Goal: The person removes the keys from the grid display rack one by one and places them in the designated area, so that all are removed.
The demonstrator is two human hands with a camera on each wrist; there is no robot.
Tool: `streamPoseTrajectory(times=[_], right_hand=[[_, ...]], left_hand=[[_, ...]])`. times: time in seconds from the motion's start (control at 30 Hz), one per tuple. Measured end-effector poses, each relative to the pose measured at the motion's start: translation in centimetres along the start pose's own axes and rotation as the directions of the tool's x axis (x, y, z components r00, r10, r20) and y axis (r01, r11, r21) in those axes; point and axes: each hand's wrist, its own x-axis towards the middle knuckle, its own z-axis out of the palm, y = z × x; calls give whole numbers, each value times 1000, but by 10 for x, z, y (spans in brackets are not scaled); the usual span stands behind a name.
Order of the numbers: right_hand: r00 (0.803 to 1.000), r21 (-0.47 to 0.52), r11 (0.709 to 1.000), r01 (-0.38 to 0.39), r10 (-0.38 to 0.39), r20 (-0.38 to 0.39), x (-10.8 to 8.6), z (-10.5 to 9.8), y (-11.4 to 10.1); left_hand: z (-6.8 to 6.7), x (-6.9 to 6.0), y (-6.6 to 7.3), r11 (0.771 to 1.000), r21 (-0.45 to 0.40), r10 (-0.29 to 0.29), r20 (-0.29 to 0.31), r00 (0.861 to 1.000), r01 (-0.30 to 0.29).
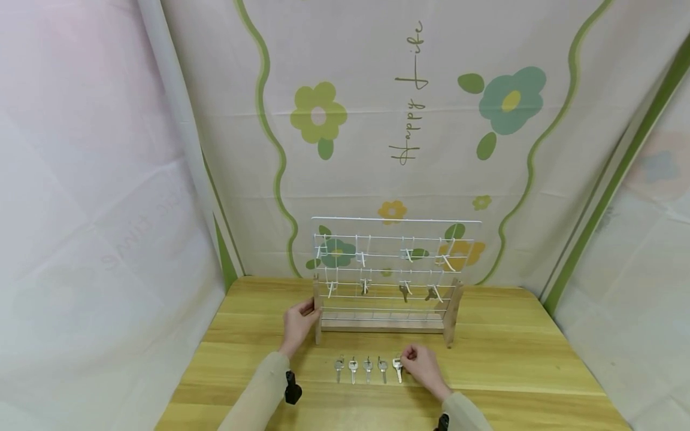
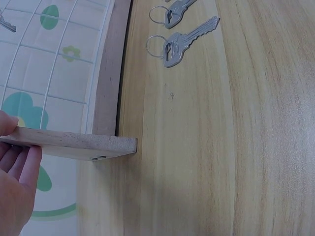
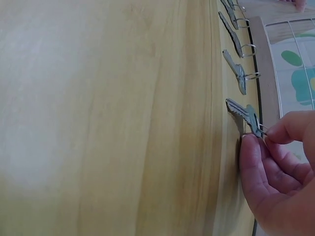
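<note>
- Far cloth (image 1: 366, 54), white, printed with flowers and green wavy bands; lettering (image 1: 412, 102) "Happy Life" runs up it sideways.
- Left cloth (image 1: 81, 149), pale; faint lettering (image 1: 141, 236) shows through in mirror form, probably including the word "time", though too washed out to be sure.
- Left hand (image 1: 299, 328), reaching far and slightly right from a light sleeve (image 1: 256, 389); thumb on one face and fingers on the other, gripping the left upright (image 1: 317, 311) of the rack.
- Right hand (image 1: 423, 364), reaching far and left over the near part of the table; thumb and fingers drawn together, pinching the rightmost key (image 1: 398, 370) at its ring end, the blade pointing near.
- Four other keys (image 1: 368, 368), silver, each with a ring, laid in a row to the left of the pinched one, blades near; they lie between the hands, nearer than the rack.
- Rack: wooden base (image 1: 383, 326), two uprights and a white wire grid (image 1: 396, 219).
- White hooks (image 1: 444, 261), in two rows on the grid; three hanging keys (image 1: 404, 293) on the lower row, towards centre and right.
- Table (image 1: 242, 335), yellowish wood grain, beneath everything.
- Black wrist devices (image 1: 293, 389), one at each wrist.
</note>
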Motion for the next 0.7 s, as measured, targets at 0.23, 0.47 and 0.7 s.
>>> streamPoseTrajectory(times=[0.23, 0.47, 0.7], right_hand=[[1000, -36, 999, -1, 1, 4, -1, 2, 0], [999, -74, 996, 46, -46, -10, -3, 1, -2], [998, -103, 993, 59, -60, -9, -4, 0, -4]], left_hand=[[0, 1, -1, 1000, -5, 2, -2, 1000, -2], [0, 0, -2, 1000, -9, -3, 8, 1000, 3], [0, 1, -4, 1000, -18, -9, 6, 1000, 9]])
